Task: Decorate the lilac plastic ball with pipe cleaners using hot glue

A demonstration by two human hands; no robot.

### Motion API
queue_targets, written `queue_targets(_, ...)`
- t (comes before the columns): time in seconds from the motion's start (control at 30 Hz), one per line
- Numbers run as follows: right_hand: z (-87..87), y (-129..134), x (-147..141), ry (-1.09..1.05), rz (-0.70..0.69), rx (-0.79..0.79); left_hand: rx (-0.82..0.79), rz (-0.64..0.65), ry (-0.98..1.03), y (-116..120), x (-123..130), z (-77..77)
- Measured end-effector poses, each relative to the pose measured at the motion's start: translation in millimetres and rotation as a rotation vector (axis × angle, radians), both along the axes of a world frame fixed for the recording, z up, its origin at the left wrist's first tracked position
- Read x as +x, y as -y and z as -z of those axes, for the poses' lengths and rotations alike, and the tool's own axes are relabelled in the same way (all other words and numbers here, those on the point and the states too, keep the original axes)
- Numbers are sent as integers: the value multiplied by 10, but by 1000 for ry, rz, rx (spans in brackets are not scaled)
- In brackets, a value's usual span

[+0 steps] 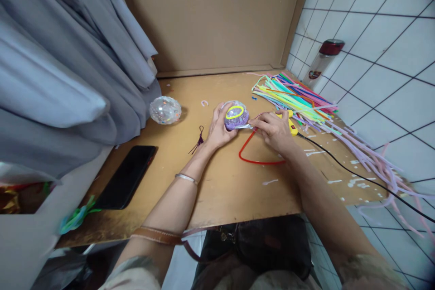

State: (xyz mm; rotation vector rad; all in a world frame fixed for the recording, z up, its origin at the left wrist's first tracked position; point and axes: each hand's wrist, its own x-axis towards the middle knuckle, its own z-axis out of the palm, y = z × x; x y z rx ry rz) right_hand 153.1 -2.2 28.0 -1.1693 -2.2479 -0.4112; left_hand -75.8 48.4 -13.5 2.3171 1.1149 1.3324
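A small round purple piece (237,120) with a yellow ring on it is held in my left hand (219,128), its fingers wrapped round the left side. Just to its right, my right hand (272,129) is closed round a yellow tool (292,126) with a black cord, whose metallic tip points at the purple piece's lower right edge. A red fuzzy stem (261,162) curves on the table below my right hand. Whether the fingertips of my right hand also pinch the stem's upper end is too small to tell.
Colourful fuzzy stems (295,97) lie at the back right beside a red-lidded bottle (321,61). A clear ball (165,110), a dark tassel (200,140) and a black phone (127,176) are on the left of the table (224,190). Grey cloth (68,63) hangs at the left.
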Motion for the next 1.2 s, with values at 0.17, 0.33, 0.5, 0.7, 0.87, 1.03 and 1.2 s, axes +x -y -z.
queue_targets(0.17, -21, 7, 18, -20, 22, 53, -10, -3, -22, 12, -3, -28)
queue_targets(0.33, -43, 16, 33, -48, 116, 119, 12, 21, -20, 24, 7, -53)
queue_targets(0.5, -50, 21, 46, -11, 144, 111, 2, 9, -25, 40, 21, -57)
queue_targets(0.7, -67, -10, 128, 51, 63, 61, 8, 8, -27, 30, 4, -44)
queue_targets(0.87, -87, -8, 150, 43, 22, 43, 13, 0, -42, 24, -3, -36)
queue_targets(1.03, -106, 24, 115, -22, 46, 71, 13, 13, -41, 33, -9, -39)
queue_targets(1.2, -104, 37, 88, -47, 112, 82, 11, 20, -40, 32, -8, -37)
